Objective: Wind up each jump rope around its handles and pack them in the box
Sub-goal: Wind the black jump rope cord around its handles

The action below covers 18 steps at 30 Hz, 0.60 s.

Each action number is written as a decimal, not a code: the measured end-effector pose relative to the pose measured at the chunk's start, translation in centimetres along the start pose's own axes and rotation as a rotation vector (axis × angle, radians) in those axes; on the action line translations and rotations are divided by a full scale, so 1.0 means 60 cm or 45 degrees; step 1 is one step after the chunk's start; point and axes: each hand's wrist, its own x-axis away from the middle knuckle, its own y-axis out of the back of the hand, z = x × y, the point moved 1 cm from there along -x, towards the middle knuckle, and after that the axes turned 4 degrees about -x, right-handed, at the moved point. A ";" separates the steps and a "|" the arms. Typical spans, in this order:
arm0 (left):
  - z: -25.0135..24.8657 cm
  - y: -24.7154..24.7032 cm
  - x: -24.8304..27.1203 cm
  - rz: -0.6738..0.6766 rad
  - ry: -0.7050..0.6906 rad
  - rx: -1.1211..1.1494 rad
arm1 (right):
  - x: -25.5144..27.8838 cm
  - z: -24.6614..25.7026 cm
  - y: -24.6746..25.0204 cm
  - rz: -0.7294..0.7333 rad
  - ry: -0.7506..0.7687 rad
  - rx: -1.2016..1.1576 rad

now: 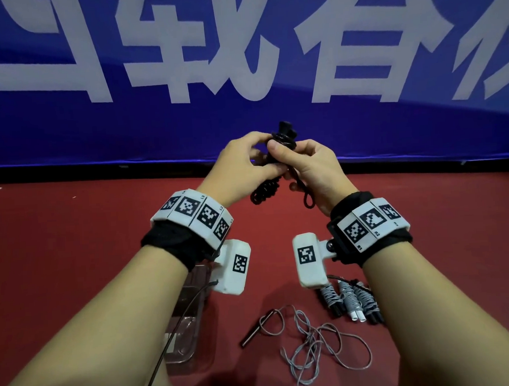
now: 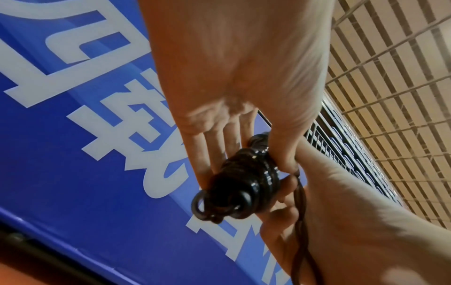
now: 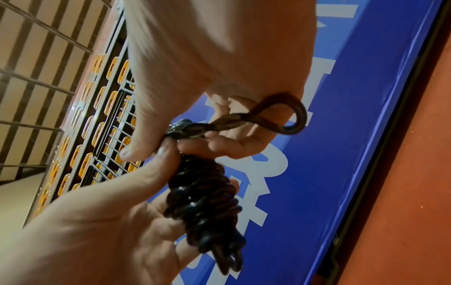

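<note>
A black jump rope [image 1: 278, 146], wound in coils round its handles, is held up in front of the blue banner. My left hand [image 1: 254, 160] grips the bundle [image 2: 246, 185] from the left, fingers behind it and thumb on its top turns. My right hand [image 1: 292, 158] pinches the rope's last free loop [image 3: 280, 117] just above the coils [image 3: 205, 198]; that loop hangs below the palm [image 1: 306, 199]. On the floor lie a loose grey rope [image 1: 314, 346] with a dark handle [image 1: 252, 334] and a few wound ropes [image 1: 350, 300]. The clear plastic box [image 1: 189, 320] sits under my left forearm.
Red floor [image 1: 74, 261] runs up to the blue banner wall [image 1: 243, 119] close ahead. A thin black cable [image 1: 177, 323] trails from my left wrist camera over the box. Wire mesh and slatted ceiling [image 2: 390, 77] show overhead.
</note>
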 end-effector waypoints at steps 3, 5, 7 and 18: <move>-0.006 0.005 -0.001 -0.044 -0.015 0.072 | -0.001 0.003 0.002 0.080 0.005 0.009; -0.008 0.012 -0.002 -0.080 -0.005 0.112 | -0.002 0.006 0.006 0.154 0.018 -0.004; -0.010 0.018 -0.002 -0.064 0.037 0.171 | -0.005 0.008 0.014 0.197 0.028 -0.017; -0.010 0.012 0.001 0.002 0.305 0.669 | -0.015 0.005 0.026 0.217 0.043 -0.105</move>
